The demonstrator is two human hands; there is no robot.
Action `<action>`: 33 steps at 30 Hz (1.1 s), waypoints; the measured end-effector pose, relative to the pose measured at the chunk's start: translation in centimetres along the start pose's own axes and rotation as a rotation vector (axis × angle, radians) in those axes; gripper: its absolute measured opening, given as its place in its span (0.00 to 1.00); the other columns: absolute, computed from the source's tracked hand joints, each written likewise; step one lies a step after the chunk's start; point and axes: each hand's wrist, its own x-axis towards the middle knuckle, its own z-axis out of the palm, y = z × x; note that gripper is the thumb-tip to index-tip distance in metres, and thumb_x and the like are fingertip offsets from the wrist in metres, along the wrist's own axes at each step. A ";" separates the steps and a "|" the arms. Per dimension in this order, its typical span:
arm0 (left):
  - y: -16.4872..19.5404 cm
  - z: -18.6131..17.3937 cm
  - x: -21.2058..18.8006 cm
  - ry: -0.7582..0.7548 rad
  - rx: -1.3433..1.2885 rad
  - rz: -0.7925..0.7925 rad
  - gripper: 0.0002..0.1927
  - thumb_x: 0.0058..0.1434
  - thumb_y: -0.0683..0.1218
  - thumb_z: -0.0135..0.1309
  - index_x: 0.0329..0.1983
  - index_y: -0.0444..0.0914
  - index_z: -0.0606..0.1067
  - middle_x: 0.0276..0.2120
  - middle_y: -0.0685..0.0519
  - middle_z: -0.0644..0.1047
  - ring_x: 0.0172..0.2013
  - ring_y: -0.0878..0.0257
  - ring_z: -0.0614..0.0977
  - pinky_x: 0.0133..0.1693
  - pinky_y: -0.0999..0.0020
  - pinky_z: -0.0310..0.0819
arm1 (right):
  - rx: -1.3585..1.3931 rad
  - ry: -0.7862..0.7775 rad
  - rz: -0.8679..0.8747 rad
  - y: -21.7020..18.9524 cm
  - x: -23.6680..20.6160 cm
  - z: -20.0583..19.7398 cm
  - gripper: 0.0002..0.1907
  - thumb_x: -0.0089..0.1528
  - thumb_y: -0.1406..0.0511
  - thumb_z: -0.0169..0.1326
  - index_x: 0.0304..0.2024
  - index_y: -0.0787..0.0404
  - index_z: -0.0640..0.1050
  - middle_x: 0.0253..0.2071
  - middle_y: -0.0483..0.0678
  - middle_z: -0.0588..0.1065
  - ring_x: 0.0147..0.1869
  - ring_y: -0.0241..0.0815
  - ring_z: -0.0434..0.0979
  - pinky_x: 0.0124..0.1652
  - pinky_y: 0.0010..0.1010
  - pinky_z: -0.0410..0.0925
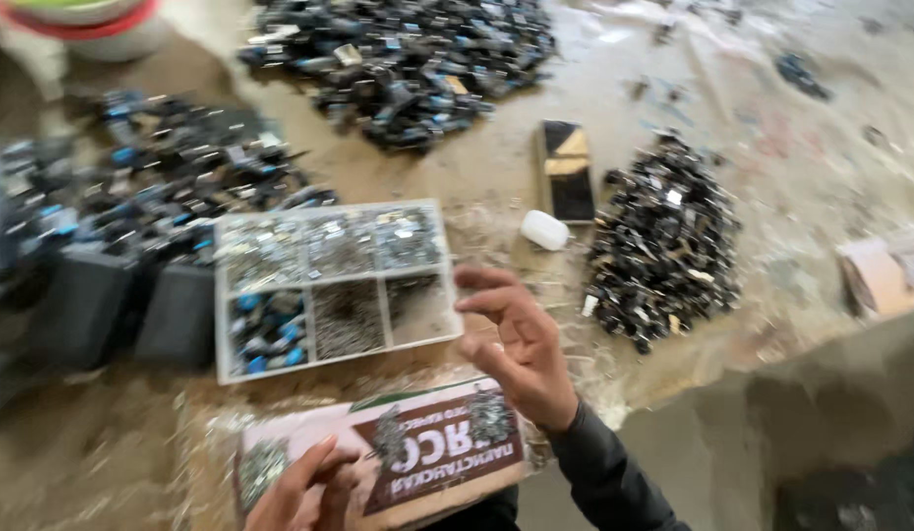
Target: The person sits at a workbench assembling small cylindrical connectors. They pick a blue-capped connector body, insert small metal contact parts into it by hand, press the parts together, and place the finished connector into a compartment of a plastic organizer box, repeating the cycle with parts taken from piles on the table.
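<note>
Near the bench's front edge, the empty, open right hand (521, 349) should keep its curled fingers low over the compartment tray (219, 295).

- Soft, even daylight over the whole floor; no hard shadows, only a dim patch at lower right.
- Everything smears with motion blur, worst at the left edge.
- The right hand (521, 344) is blurred, its fingers soft-edged.
- Pale glare washes the upper right floor.
</note>
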 end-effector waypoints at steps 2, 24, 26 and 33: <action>-1.3 0.2 0.7 -0.087 0.073 -0.001 0.16 0.65 0.43 0.57 0.55 0.35 0.76 0.35 0.48 0.85 0.30 0.64 0.87 0.39 0.69 0.83 | -0.173 -0.058 0.084 0.9 -0.3 -3.3 0.13 0.61 0.69 0.62 0.49 0.62 0.79 0.57 0.52 0.76 0.63 0.43 0.75 0.61 0.39 0.69; 0.6 0.5 1.6 0.136 0.228 0.254 0.13 0.57 0.40 0.64 0.45 0.37 0.78 0.29 0.51 0.81 0.29 0.62 0.85 0.36 0.71 0.79 | -0.608 0.551 0.010 3.8 -1.5 -14.6 0.06 0.72 0.69 0.58 0.41 0.66 0.76 0.36 0.47 0.75 0.34 0.37 0.70 0.38 0.30 0.62; 2.6 0.3 1.9 0.123 0.206 0.292 0.14 0.54 0.39 0.66 0.44 0.38 0.78 0.29 0.51 0.82 0.29 0.60 0.86 0.36 0.71 0.80 | 0.286 0.469 0.065 5.1 -4.6 -11.9 0.04 0.67 0.70 0.54 0.43 0.65 0.76 0.42 0.47 0.76 0.37 0.39 0.75 0.36 0.29 0.68; 6.3 -3.2 5.6 0.035 0.444 0.355 0.10 0.60 0.38 0.60 0.45 0.38 0.78 0.41 0.48 0.83 0.39 0.53 0.85 0.40 0.62 0.79 | -0.172 0.521 0.282 9.4 -9.4 -6.6 0.18 0.61 0.69 0.59 0.54 0.61 0.73 0.44 0.50 0.75 0.42 0.40 0.78 0.40 0.34 0.74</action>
